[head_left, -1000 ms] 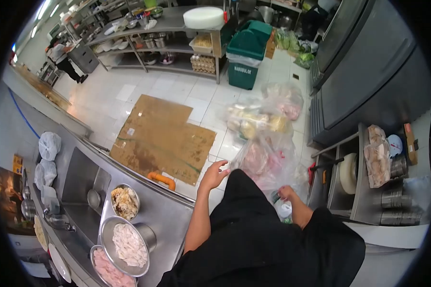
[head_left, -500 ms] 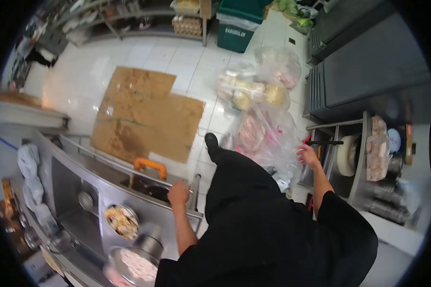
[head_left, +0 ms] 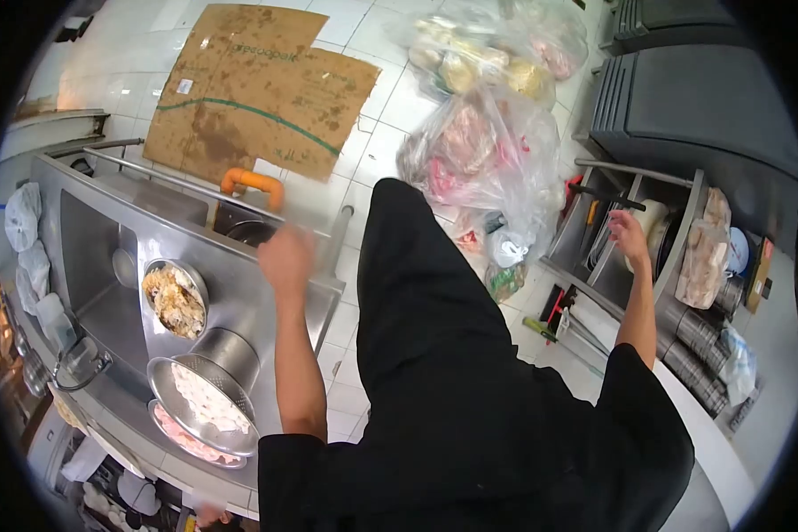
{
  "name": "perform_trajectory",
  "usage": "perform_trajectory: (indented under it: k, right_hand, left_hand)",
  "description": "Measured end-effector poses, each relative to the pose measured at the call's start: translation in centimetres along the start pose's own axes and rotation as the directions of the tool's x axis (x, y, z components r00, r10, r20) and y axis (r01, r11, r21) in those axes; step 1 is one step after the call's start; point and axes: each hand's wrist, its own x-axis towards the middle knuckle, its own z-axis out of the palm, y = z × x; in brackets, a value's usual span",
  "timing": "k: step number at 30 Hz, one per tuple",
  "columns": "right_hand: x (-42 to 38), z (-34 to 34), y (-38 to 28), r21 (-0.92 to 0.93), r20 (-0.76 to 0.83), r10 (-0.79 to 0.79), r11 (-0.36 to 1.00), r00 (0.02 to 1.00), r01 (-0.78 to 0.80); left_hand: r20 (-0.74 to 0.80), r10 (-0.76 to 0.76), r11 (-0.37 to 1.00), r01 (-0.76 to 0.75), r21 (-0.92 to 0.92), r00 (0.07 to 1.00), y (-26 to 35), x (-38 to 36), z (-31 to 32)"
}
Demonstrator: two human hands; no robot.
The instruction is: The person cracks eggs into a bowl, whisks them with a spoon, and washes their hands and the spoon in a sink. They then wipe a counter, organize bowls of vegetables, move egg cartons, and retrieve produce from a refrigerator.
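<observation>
My left hand (head_left: 285,257), smeared by motion, hovers over the front edge of the stainless steel sink counter (head_left: 226,208). Close by it are an orange pipe (head_left: 255,183) and a dark pot (head_left: 248,232). On the counter sit a bowl of cooked food scraps (head_left: 174,300) and a perforated colander (head_left: 206,403) holding pale meat. My right hand (head_left: 627,235), fingers loosely apart and holding nothing visible, is over a metal rack (head_left: 625,182) with a black-handled utensil (head_left: 607,197) and round boards (head_left: 649,226) in it.
Several clear plastic bags of food (head_left: 483,146) lie on the tiled floor ahead of my legs. Flattened cardboard (head_left: 248,97) covers the floor at left. A grey cabinet (head_left: 687,111) stands at right, with stacked metal tins (head_left: 696,359) below it.
My view has tilted down and I have stepped forward, so the bags and cardboard sit higher. My left hand has swung up over the counter edge; my right hand is now farther along the rack.
</observation>
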Motion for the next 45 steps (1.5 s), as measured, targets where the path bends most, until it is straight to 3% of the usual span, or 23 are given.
perform_trajectory:
  k: [3,11,14,15,18,21,31,34,36,40,42,45]
  right_hand:
    - [1.0,2.5,0.7,-0.046,0.087,0.032,0.999,0.996,-0.028]
    - [3.4,9.8,5.0,-0.169,0.195,0.161,0.977,0.967,-0.129]
    - [3.5,10.8,3.8,-0.185,0.212,0.178,0.973,0.961,-0.140]
    - [3.0,10.9,3.7,-0.191,0.212,0.209,0.967,0.955,-0.169]
    - [3.0,10.2,3.1,-0.201,0.251,0.165,0.973,0.954,-0.115]
    - [2.7,9.3,1.6,-0.215,0.195,0.160,0.970,0.968,-0.117]
    - [4.0,10.1,-1.7,-0.263,0.257,0.102,0.964,0.961,-0.032]
    - [4.2,11.2,-2.0,-0.225,0.265,0.035,0.974,0.964,0.026]
    - [4.8,12.2,-2.5,-0.242,0.288,0.060,0.970,0.956,0.011]
    - [3.9,12.8,-3.5,-0.267,0.310,0.063,0.964,0.949,0.023]
    - [3.8,13.5,-3.7,-0.227,0.323,0.011,0.972,0.946,0.066]
    - [4.8,15.5,-2.2,-0.227,0.375,-0.009,0.969,0.927,0.101]
  left_hand:
    - [-0.055,-0.049,0.992,0.042,-0.122,0.997,0.0,0.0,0.0]
    - [-0.031,-0.004,0.996,0.001,-0.090,1.000,0.2,-0.2,-0.5]
    - [-0.025,-0.027,0.993,0.023,-0.119,0.999,-0.3,0.1,0.6]
    - [-0.113,-0.019,0.989,0.002,-0.148,0.993,-0.2,0.1,0.8]
    - [-0.106,-0.032,0.992,0.018,-0.127,0.994,-0.2,0.0,0.9]
    - [-0.045,-0.065,0.985,0.057,-0.164,0.997,0.2,0.0,-0.1]
    - [-0.117,-0.055,0.983,0.033,-0.178,0.992,0.4,0.1,-0.4]
    - [-0.041,-0.077,0.979,0.067,-0.191,0.996,0.3,0.0,-0.5]
    - [-0.172,-0.026,0.988,-0.001,-0.152,0.985,0.0,0.2,0.3]
    - [-0.108,-0.012,0.990,-0.003,-0.142,0.994,0.1,0.1,0.1]
    - [-0.235,0.009,0.982,-0.053,-0.180,0.972,-0.1,0.0,0.3]
    - [-0.264,0.004,0.976,-0.062,-0.211,0.965,-0.3,0.1,0.6]
